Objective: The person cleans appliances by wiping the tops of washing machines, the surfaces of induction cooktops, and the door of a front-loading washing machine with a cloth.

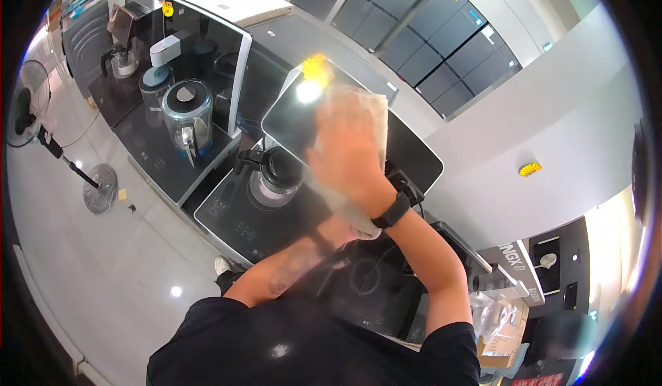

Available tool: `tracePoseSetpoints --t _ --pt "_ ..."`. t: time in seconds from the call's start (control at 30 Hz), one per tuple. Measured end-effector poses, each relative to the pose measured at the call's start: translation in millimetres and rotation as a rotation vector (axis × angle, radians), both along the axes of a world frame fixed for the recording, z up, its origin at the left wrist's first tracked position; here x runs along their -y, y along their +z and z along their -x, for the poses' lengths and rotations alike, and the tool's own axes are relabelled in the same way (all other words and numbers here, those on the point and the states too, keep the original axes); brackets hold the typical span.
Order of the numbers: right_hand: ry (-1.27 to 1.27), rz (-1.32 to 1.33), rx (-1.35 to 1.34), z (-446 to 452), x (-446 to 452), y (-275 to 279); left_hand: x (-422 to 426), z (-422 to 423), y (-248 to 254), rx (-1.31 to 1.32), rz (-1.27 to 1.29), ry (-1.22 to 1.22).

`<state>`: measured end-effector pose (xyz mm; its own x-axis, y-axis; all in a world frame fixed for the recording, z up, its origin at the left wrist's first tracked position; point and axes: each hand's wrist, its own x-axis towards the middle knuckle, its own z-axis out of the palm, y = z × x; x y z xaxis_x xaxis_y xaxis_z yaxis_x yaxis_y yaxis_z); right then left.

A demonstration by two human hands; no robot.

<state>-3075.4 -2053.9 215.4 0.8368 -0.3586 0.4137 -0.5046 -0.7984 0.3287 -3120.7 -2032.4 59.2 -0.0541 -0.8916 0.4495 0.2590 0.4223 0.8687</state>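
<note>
A beige cloth [378, 120] lies against a dark, white-edged panel [414, 153] that stands over the counter. My right hand [348, 148], with a dark watch at the wrist, presses flat on the cloth, fingers stretched out and somewhat blurred. Lower down, my left hand [339, 231] is at the bottom end of the cloth, its fingers mostly hidden. To the left of the cloth, a glass pot [274, 186] with a black lid and handle sits on a black cooktop [231, 210].
On the left counter are a glass kettle [187, 120], a blue-lidded jar [156, 86] and a coffee pot [124, 63]. A fan [48, 141] stands on the floor. At the right are a cardboard box [503, 344] and glassware [488, 313]. Yellow flowers [529, 169] are on the wall.
</note>
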Motion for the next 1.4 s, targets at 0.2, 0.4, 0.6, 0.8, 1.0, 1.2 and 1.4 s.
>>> tracePoseSetpoints --t 0.2,0.4,0.6,0.8,1.0,1.2,1.4 --pt "0.008 -0.141 -0.212 2.2 -15.6 -1.3 -9.1 -9.4 -9.9 0.011 -0.014 0.003" --pt "-0.151 -0.125 -0.152 -23.8 -14.3 15.3 -6.3 -10.0 -9.5 0.02 -0.016 -0.002" --pt "-0.26 -0.21 -0.113 -42.2 -1.2 25.3 -9.3 -13.2 -17.0 0.043 -0.048 -0.017" --pt "-0.186 -0.2 -0.031 -29.3 -10.8 24.7 -8.6 -15.1 -22.3 0.048 -0.062 0.003" --pt "0.003 0.072 0.046 4.5 2.7 6.1 0.7 -10.2 -13.0 0.035 -0.033 0.035" --pt "-0.066 0.052 -0.077 7.1 -16.8 -7.2 -2.6 -19.2 -16.6 0.049 -0.015 0.07" --pt "-0.027 -0.12 -0.124 28.6 -58.0 -25.1 -10.0 -34.3 -23.0 0.057 -0.02 0.065"
